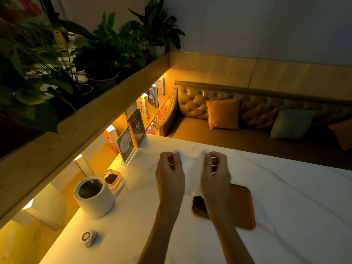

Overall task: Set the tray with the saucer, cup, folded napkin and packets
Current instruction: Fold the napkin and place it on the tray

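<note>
Both hands' fingers [176, 159] pinch the white napkin [192, 172] — crumpled, limp, held above the table.

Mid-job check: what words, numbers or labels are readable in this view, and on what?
"A8": on the dark table sign.
"OK": top of a blue book cover on the lit shelf; its smaller print is unreadable.
Too blurred: the other books, the clear card stand, the yellow floor sign among the plants.
No text shows on the napkin, tray or white canister.
</note>
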`<state>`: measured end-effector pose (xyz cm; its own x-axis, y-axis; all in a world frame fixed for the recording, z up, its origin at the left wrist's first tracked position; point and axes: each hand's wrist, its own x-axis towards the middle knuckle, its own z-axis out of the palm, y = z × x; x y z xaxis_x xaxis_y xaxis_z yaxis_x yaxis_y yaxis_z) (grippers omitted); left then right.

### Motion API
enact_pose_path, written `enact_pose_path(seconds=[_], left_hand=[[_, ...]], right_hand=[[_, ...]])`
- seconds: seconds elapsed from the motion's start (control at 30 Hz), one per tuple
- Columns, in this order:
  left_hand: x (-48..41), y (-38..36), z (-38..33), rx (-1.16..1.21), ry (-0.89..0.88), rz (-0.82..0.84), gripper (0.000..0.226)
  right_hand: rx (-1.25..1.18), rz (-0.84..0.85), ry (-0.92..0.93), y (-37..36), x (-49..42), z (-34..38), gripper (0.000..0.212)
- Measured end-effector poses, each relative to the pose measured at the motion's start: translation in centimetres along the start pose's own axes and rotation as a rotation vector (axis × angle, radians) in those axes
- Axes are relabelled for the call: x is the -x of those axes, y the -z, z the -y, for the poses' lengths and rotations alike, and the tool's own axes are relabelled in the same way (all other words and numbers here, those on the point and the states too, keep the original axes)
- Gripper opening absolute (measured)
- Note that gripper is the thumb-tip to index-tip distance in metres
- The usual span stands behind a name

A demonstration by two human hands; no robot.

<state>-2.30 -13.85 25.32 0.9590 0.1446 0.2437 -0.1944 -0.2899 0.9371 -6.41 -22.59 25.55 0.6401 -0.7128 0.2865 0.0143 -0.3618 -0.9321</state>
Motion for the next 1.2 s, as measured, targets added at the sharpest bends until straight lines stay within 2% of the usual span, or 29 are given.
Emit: enact_pose_path(seconds=[0.2, 0.4, 0.63, 0.77, 0.87, 1.2], left_hand=[[1.4, -0.6, -0.5, 0.114, -0.02, 0.029, 0.007], [1.5, -0.1, -0.4, 0.087, -0.023, 0.06, 0.014], [1.5, 0.2, -0.5, 0.018, -0.041, 0.044, 0.022], [1.5, 0.2, -0.4, -0.004, -0.03, 0.041, 0.022], [1.4, 0.3, -0.4, -0.004, -0.014, 0.027, 0.022], [1.0, 0.6, -0.3, 0.052, 0.058, -0.015, 0.015]], right_hand=[[-0.047, 0.018, 0.034, -2.0, 1.9, 0.4, 0.036], [-0.109, 0.091, 0.052, -1.9, 2.0, 0.1, 0.026], [-0.16, 0.062, 0.026, -2.0, 1.7, 0.0, 0.02], [-0.171, 0.07, 0.014, -2.0, 1.7, 0.2, 0.025], [-0.179, 0.098, 0.001, -2.0, 1.8, 0.1, 0.016], [-0.184, 0.159, 0.021, -1.9, 2.0, -0.1, 0.018]])
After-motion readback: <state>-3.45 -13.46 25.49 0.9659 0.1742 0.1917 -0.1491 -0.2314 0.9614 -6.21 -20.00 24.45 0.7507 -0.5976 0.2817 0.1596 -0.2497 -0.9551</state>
